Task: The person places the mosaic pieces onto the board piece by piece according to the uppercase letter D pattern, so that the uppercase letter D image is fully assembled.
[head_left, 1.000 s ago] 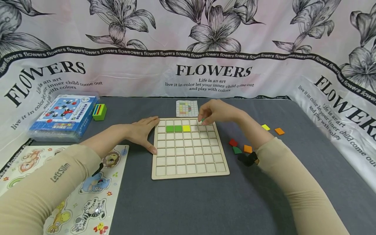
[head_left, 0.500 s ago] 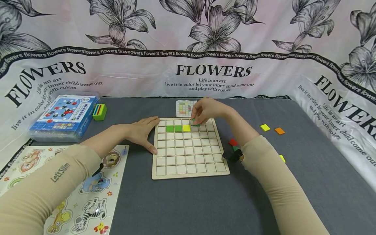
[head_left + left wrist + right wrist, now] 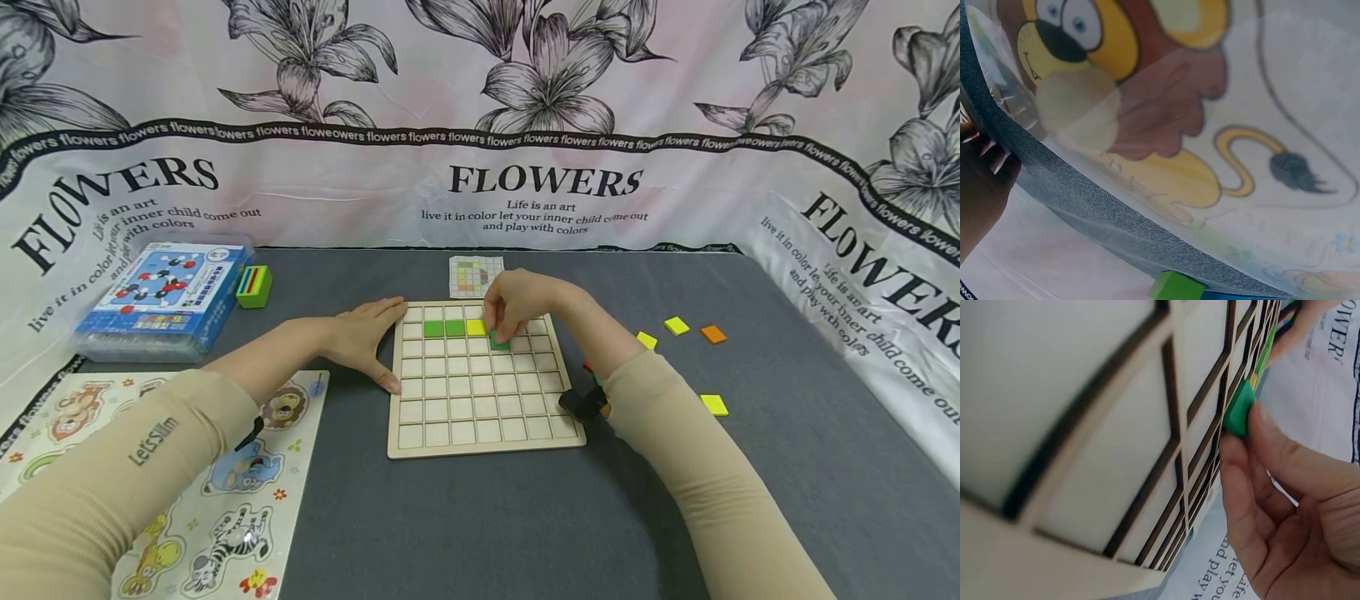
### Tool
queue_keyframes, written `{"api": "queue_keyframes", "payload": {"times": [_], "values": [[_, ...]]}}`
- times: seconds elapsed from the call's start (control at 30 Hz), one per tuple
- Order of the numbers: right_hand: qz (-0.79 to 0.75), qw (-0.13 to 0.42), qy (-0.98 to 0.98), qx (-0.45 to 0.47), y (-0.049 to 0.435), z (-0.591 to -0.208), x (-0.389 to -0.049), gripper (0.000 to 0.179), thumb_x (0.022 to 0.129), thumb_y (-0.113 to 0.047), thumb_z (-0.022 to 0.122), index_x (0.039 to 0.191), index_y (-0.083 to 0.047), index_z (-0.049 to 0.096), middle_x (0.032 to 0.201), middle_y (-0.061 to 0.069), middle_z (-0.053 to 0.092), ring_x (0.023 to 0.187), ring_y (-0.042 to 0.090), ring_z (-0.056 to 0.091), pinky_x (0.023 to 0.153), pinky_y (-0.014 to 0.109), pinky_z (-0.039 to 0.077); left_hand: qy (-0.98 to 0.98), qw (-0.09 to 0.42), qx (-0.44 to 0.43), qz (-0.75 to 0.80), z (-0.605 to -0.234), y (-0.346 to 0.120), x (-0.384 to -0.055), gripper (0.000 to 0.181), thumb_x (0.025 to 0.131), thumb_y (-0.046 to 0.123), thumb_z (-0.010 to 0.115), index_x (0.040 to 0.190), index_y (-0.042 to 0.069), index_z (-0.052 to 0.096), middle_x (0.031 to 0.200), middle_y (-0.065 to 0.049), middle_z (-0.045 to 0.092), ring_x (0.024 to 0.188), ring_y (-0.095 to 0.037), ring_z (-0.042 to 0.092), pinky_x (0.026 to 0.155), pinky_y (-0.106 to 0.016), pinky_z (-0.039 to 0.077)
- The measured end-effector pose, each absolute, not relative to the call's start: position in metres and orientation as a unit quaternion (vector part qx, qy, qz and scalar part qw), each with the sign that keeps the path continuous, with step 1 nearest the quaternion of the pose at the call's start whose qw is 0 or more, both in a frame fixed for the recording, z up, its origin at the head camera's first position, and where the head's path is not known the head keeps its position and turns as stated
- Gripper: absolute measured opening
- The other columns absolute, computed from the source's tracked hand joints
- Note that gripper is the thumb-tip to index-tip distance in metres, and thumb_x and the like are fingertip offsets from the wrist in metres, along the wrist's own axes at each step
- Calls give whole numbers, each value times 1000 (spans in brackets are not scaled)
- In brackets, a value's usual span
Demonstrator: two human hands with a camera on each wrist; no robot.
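Observation:
A wooden grid board [image 3: 487, 432] lies on the table with two light green tiles [image 3: 445, 328] and a yellow tile [image 3: 476, 327] in its second row. My right hand [image 3: 522, 302] pinches a dark green tile [image 3: 498, 342] between thumb and fingers, just right of the yellow one. In the right wrist view this tile [image 3: 1240, 410] has a curved edge and stands tilted at the grid. Along the board's left edge rests my left hand [image 3: 363, 340], fingers spread. Behind the board lies a small pattern card [image 3: 476, 277], partly covered by the right hand.
Loose yellow tiles [image 3: 714, 405] and an orange tile [image 3: 714, 334] lie to the right; others are partly hidden by the right wrist. A blue box [image 3: 165, 292] and a green striped block [image 3: 255, 287] stand back left. An animal picture board [image 3: 288, 492] lies under the left forearm.
My right hand has moved left, then down toward me, bringing the dark green tile onto the second row beside the yellow tile. The left hand has stayed still.

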State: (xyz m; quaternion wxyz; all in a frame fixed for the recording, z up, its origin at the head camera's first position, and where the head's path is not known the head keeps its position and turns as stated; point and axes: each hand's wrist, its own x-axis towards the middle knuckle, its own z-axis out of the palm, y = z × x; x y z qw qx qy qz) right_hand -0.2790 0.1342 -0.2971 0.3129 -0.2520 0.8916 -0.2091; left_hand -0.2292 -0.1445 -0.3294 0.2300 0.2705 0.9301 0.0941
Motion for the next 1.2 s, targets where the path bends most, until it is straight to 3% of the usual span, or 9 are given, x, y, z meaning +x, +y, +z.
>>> {"api": "queue_keyframes", "payload": {"times": [0.6,0.87,1.2], "values": [[-200,312,890,-267,131,-300,-275,11,81,-2,79,83,-8,69,72,-2,67,64,16,66,68,30,59,928,230,274,100,-330,-146,-229,130,72,66,77,159,3,5,167,-22,-1,154,-46,5,122,-65,17],[-185,306,894,-271,132,-296,-275,17,80,-4,80,89,-8,67,82,3,68,69,18,69,68,30,61,929,231,272,99,-332,-145,-229,131,71,66,77,159,3,5,167,-22,-1,154,-46,5,122,-65,18],[-158,265,912,-270,174,-282,-278,19,82,-12,80,97,-9,68,83,2,62,71,18,59,73,39,55,929,233,271,101,-329,-144,-229,131,71,66,78,159,2,5,167,-23,-1,154,-46,4,123,-64,16]]}}
